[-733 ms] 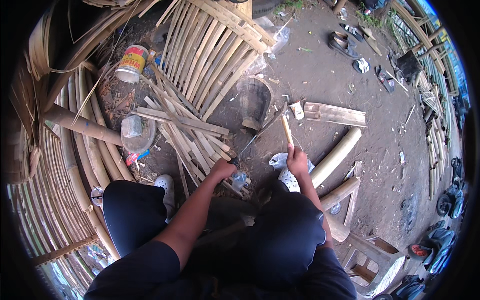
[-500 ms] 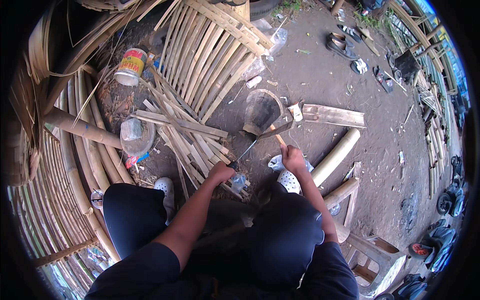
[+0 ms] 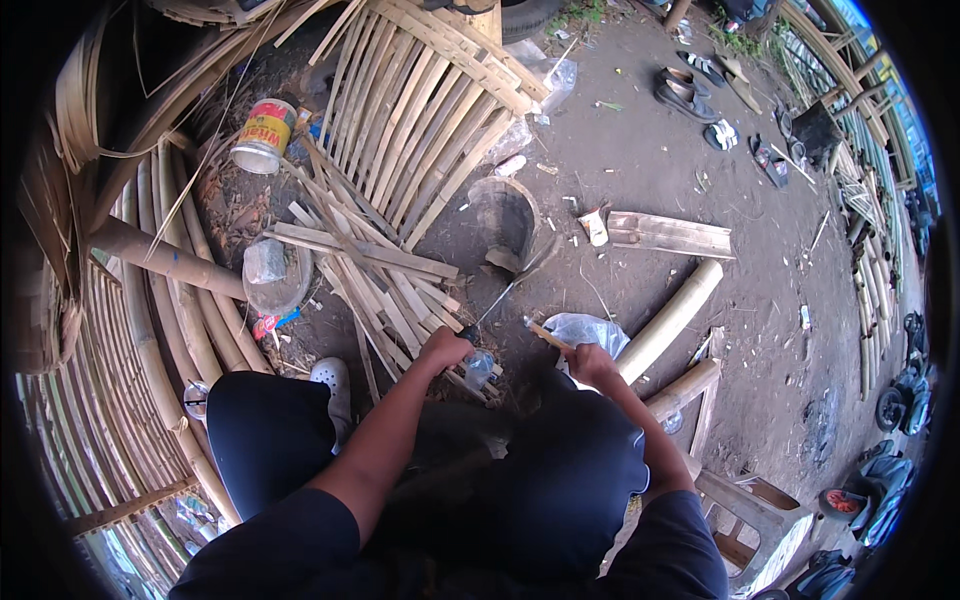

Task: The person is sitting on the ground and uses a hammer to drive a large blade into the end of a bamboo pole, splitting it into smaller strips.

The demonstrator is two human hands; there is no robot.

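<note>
My left hand (image 3: 446, 350) is closed round the dark handle of a long curved-bladed tool (image 3: 538, 262). Its thin shaft runs forward and right, and the dark blade lies in front of a hollowed wooden block (image 3: 505, 215). Over by my right shoe, my right hand (image 3: 592, 364) grips a short wooden stick (image 3: 548, 336) with a pale tip, which points toward the left; its kind is unclear. A clear plastic bag (image 3: 585, 330) is just beyond that hand. Beside my left hand lies a small clear plastic piece (image 3: 480, 368).
Split bamboo strips (image 3: 375, 290) are heaped left of centre, below a slatted bamboo panel (image 3: 420, 110). A paint bucket (image 3: 264, 136) lies behind them. On the right are a thick bamboo pole (image 3: 672, 318), a split board (image 3: 670, 234) and a wooden stool (image 3: 750, 520). Sandals (image 3: 720, 134) lie farther off.
My right hand has drawn the stick back toward me, away from the blade, and its tip now points left. My left hand and its tool have hardly moved.
</note>
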